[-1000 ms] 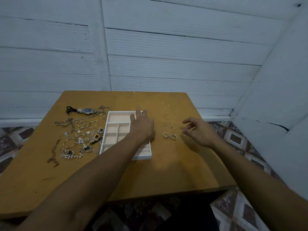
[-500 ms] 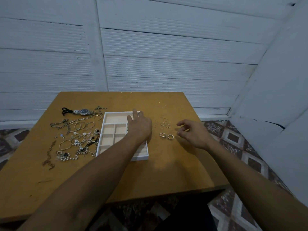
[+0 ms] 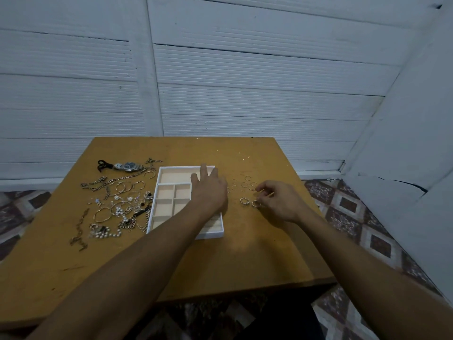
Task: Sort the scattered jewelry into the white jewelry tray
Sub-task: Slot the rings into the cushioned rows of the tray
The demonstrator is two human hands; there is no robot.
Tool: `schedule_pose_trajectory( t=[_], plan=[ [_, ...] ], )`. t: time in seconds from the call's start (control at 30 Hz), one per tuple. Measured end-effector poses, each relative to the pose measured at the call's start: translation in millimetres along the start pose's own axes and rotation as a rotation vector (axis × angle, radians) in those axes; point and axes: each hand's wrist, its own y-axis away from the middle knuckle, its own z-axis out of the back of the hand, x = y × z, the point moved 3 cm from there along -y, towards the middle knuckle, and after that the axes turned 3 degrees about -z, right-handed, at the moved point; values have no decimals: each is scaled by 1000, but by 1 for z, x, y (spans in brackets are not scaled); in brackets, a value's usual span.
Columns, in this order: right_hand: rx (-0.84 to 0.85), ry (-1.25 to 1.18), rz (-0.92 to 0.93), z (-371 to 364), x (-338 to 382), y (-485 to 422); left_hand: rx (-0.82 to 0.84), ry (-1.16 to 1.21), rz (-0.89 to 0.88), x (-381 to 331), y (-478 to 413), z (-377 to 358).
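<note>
The white jewelry tray (image 3: pixel 161 175) with several beige compartments lies in the middle of the wooden table (image 3: pixel 245 253). My left hand (image 3: pixel 208 190) rests flat on the tray's right side, fingers straight. To the right of the tray lie several thin rings (image 3: pixel 246 184) and two thicker rings (image 3: pixel 244 201). My right hand (image 3: pixel 279 202) hovers just right of them with curled fingers, its fingertips at the nearer thick ring (image 3: pixel 256 204); a grip on it cannot be told. A heap of chains, bangles and pearl pieces (image 3: pixel 117 204) and a wristwatch (image 3: pixel 128 166) lie left of the tray.
White panelled walls close the table's far side and the right. A patterned floor shows at both sides of the table. A dark chain (image 3: pixel 79 231) lies alone near the table's left edge.
My right hand has moved left, closer to the two thick rings. My left hand stays on the tray. The view has shifted slightly.
</note>
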Motion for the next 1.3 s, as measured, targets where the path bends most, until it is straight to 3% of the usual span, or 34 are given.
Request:
schedule_pose_trajectory(
  t=[0.33, 0.7, 1.3],
  plan=[
    [-105, 123, 39, -21, 16, -12, -16, 115, -3, 6, 9, 6],
    [-88, 231, 62, -24, 31, -23, 100, 122, 38, -5, 0, 1],
    [-89, 257, 53, -28, 31, -29, 115, 116, 17, -13, -2, -2]
  ],
)
